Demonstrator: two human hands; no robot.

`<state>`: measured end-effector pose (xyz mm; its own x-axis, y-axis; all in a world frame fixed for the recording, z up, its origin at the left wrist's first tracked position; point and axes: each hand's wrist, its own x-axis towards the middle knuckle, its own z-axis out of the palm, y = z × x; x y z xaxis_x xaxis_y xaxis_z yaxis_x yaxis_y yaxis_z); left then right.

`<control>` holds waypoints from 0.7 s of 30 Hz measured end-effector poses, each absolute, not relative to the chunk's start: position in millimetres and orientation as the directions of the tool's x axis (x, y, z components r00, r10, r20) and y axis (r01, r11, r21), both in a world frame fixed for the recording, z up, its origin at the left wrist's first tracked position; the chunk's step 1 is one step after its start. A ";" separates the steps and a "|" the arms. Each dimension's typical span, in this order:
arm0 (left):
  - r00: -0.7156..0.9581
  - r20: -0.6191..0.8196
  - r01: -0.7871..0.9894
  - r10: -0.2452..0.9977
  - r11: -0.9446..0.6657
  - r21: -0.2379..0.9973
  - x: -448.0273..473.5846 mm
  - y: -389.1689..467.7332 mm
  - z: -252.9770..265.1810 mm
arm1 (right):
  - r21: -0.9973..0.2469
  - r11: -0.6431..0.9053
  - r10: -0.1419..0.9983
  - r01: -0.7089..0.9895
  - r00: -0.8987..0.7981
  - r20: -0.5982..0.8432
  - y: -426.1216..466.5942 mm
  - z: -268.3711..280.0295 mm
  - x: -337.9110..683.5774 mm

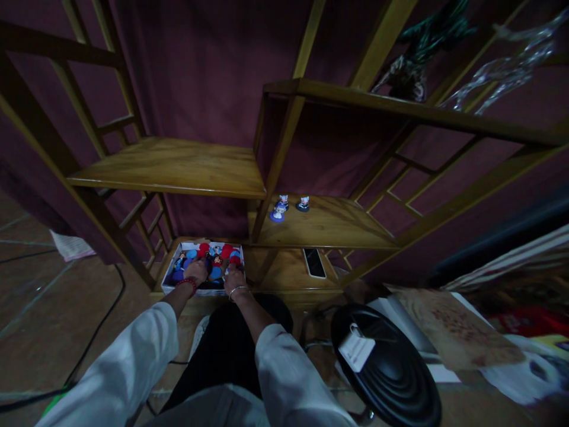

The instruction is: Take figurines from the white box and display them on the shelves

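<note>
A shallow white box [169,283] stands on the lowest shelf, filled with small figurines [216,273] on red, blue and purple round bases. My left hand [195,271], a red bead bracelet at its wrist, reaches into the middle of the box. Its fingers bend down among the figurines, and what they grip is hidden. At the box's right end is my right hand [234,279], with a light bracelet. Its fingers are curled in beside a red base, and anything between them is too small and dark to make out.
Several-tiered wooden shelving [178,166] surrounds the box. Three figurines [303,204] stand on the middle right shelf, above a phone [315,263]. A black stool [386,362] carrying a white tag [357,349] is at my right, near cardboard [457,326]. A cable [104,320] crosses the floor at left.
</note>
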<state>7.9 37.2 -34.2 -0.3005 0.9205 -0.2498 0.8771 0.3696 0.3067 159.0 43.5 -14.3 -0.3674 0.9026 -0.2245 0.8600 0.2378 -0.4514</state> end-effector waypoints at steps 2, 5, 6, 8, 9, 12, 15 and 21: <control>-0.317 -0.246 0.874 0.916 0.383 0.299 8.9 36.4 -32.9 | -0.451 0.243 0.903 0.859 -0.370 -0.217 43.2 -13.9 159.2; -0.353 -0.234 0.863 0.906 0.412 0.292 9.9 35.5 -30.7 | -0.444 0.243 0.908 0.862 -0.363 -0.210 42.9 -13.9 159.3; -0.362 -0.229 0.861 0.904 0.418 0.290 10.1 35.3 -30.0 | -0.445 0.240 0.909 0.863 -0.361 -0.210 42.8 -14.0 159.2; -0.372 -0.225 0.858 0.900 0.426 0.285 10.6 35.1 -28.8 | -0.450 0.237 0.909 0.861 -0.361 -0.210 42.9 -14.4 159.2; -0.379 -0.226 0.857 0.897 0.433 0.281 10.9 35.1 -28.4 | -0.453 0.237 0.908 0.859 -0.362 -0.211 43.0 -14.7 159.1; -0.408 -0.232 0.849 0.883 0.460 0.259 11.7 35.1 -27.9 | -0.458 0.235 0.910 0.857 -0.360 -0.207 43.4 -15.8 159.1; -0.413 -0.244 0.852 0.878 0.467 0.238 12.0 35.2 -28.8 | -0.463 0.232 0.912 0.856 -0.357 -0.201 44.0 -17.4 159.2; -0.391 -0.263 0.864 0.882 0.451 0.226 11.7 34.4 -29.6 | -0.453 0.244 0.912 0.857 -0.362 -0.194 44.5 -20.2 159.8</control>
<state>11.7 34.4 -29.6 -0.3913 0.8818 -0.2631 0.8636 0.4507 0.2261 159.8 44.5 -20.2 -0.3624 0.9117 -0.1937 0.8572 0.2444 -0.4533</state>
